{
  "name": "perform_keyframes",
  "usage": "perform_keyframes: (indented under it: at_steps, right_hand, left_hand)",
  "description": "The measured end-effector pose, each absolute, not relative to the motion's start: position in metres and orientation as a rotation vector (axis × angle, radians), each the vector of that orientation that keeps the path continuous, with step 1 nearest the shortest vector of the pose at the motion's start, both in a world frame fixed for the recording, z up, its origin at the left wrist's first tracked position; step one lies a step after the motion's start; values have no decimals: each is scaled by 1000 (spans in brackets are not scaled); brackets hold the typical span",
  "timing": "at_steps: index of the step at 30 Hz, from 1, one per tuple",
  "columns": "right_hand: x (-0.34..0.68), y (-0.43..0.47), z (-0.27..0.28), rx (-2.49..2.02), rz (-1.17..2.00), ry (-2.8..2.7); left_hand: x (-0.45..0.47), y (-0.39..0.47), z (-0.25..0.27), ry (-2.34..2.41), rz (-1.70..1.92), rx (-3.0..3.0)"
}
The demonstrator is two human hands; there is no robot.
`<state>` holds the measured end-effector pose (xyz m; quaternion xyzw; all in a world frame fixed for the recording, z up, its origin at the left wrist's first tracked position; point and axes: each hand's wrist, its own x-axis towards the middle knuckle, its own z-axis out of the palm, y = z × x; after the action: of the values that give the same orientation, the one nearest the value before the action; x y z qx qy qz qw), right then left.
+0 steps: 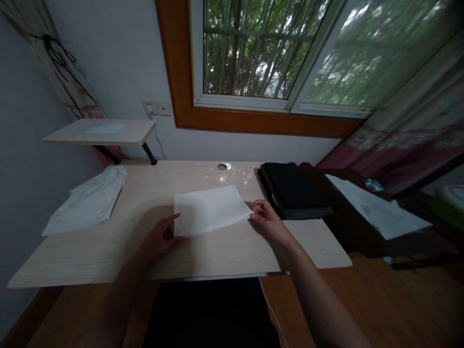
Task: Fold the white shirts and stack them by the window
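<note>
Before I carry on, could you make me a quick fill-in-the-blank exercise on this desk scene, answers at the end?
1. The right hand is at the right end of the paper, and the left hand is at its ____ end.
2. The black case lies to the ____ of the paper.
3. The cloth is ____ in colour.
4. The shelf stands ____ than the top of the desk.

Missing words: left; right; white; higher.
</note>
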<state>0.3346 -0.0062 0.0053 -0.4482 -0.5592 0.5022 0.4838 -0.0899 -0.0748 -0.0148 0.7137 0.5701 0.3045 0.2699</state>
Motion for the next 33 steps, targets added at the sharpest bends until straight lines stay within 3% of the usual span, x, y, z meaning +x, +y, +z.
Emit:
perform_keyframes:
  at_steps: [6,13,20,33]
  right_hand:
    - [331,-8,6,-1132,1284,-1419]
    - [338,-8,4,-1210,899,-1736]
    - [341,-7,-1,-1243,791,-1847]
    - [346,2,-7,-1215,860,-1787]
  left_hand:
    - [-80,-76,-10,1548,760,2235]
    - [-78,-78,-14,1613,700,2430]
    - [-76,-78,-11,1629,645,2462]
    - [-79,-79,-10,1540,700,2328]
